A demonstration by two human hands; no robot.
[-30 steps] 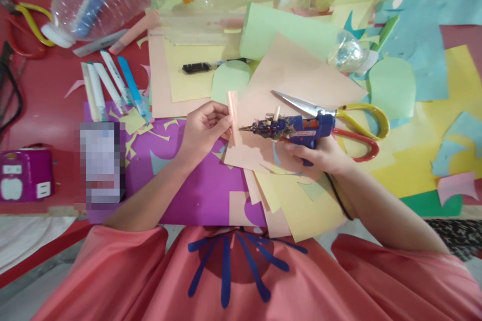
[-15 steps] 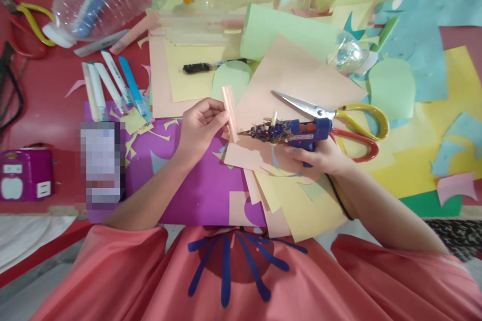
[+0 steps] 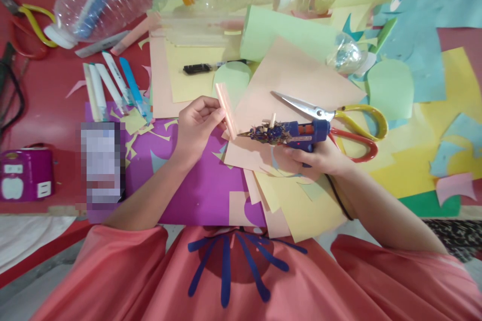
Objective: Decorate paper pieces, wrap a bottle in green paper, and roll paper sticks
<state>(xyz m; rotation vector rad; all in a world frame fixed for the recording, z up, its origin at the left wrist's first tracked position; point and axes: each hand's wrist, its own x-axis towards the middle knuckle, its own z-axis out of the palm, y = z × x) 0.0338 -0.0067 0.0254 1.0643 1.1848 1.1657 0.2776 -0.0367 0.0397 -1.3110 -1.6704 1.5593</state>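
Note:
My left hand (image 3: 196, 125) pinches a small rolled peach paper tube (image 3: 227, 109), tilted with its top leaning left. My right hand (image 3: 314, 156) grips a blue hot glue gun (image 3: 297, 132) crusted with paper bits, its nozzle pointing left and touching the lower end of the tube. Both hands hover over a peach paper sheet (image 3: 289, 75) and a purple sheet (image 3: 199, 185).
Yellow-and-red scissors (image 3: 339, 120) lie just behind the glue gun. Several markers (image 3: 113, 85) lie at the left, a black pen (image 3: 203, 66) at the back. Plastic bottles (image 3: 101, 0) line the far edge. Coloured paper sheets cover the right side. A purple box (image 3: 24, 173) sits far left.
My left hand has tilted the tube's top leftward and raised it slightly. The glue gun nozzle stays at the tube's lower end.

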